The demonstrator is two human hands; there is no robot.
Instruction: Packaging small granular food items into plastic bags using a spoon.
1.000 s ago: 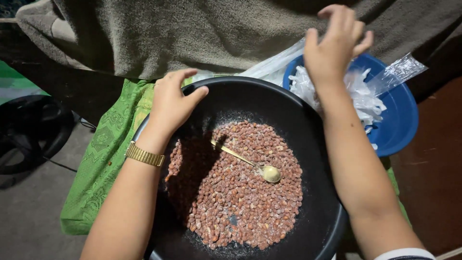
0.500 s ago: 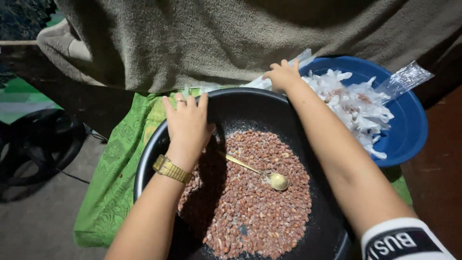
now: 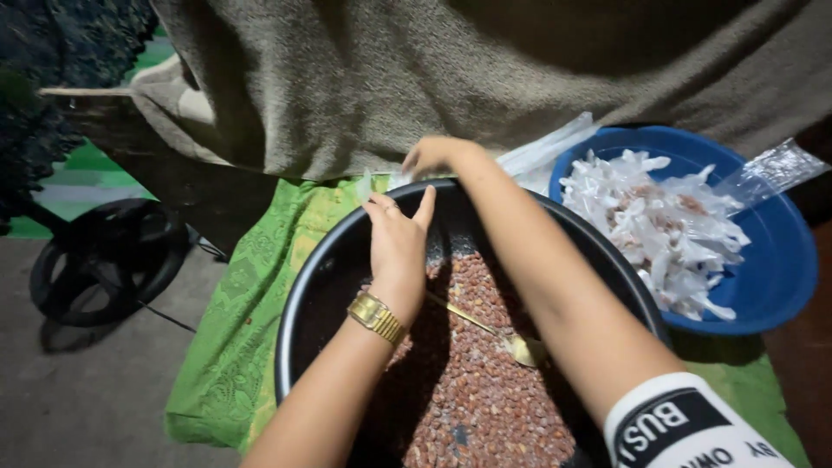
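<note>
A wide black pan [image 3: 299, 295] holds reddish-brown peanuts [image 3: 485, 390] dusted white, with a gold spoon [image 3: 521, 349] lying on them. My left hand [image 3: 397, 243], a gold watch on its wrist, hovers over the pan's far side with fingers stretched out and nothing in it. My right hand [image 3: 433, 156] reaches across the far rim, its fingers curled down at some clear plastic bags [image 3: 371, 184] lying there. Whether it grips one is hidden. My right forearm crosses over the pan.
A blue bowl [image 3: 780, 277] at the right holds several small filled clear bags [image 3: 667, 225]. A green lace cloth [image 3: 230, 347] lies under the pan. A grey-brown blanket [image 3: 433, 78] hangs behind. A black ring-shaped object [image 3: 104, 260] sits on the floor at left.
My right hand swung left from above the blue bowl, across the pan's far rim, to the plastic. My left hand shifted right along the rim. The view moved closer.
</note>
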